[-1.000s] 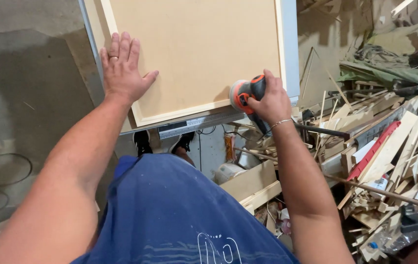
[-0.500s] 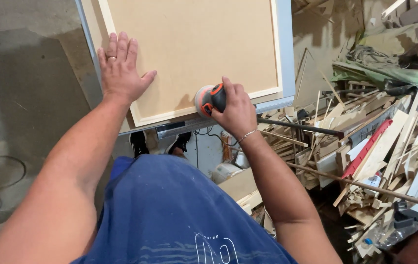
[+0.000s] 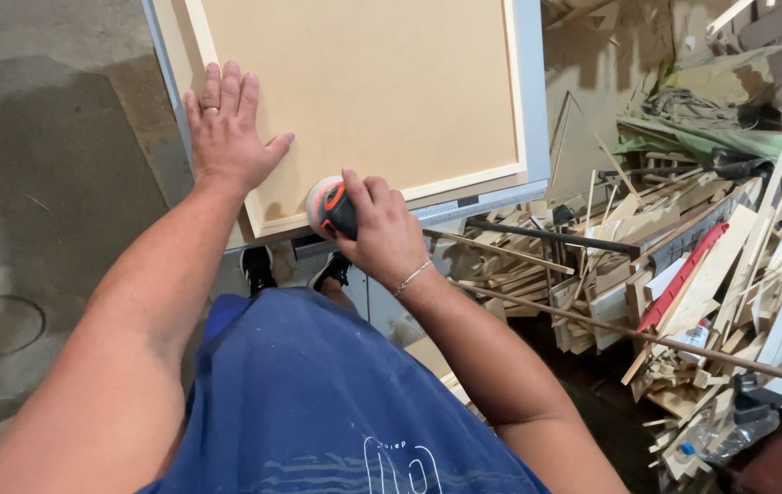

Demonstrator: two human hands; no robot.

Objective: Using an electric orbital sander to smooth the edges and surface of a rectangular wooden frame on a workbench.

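Two hands, one sander, one framed panel, two shoes

The flat fibreboard panel is a plain pale tan, framed by lighter cream wooden strips. The table edge beneath it shows light grey-blue. The round hand sander is orange and black with a whitish-grey pad. The person's shirt is blue with thin white line markings. One long red strip lies among the pale, unpainted wood offcuts. The concrete floor is dull grey, with darker patches.
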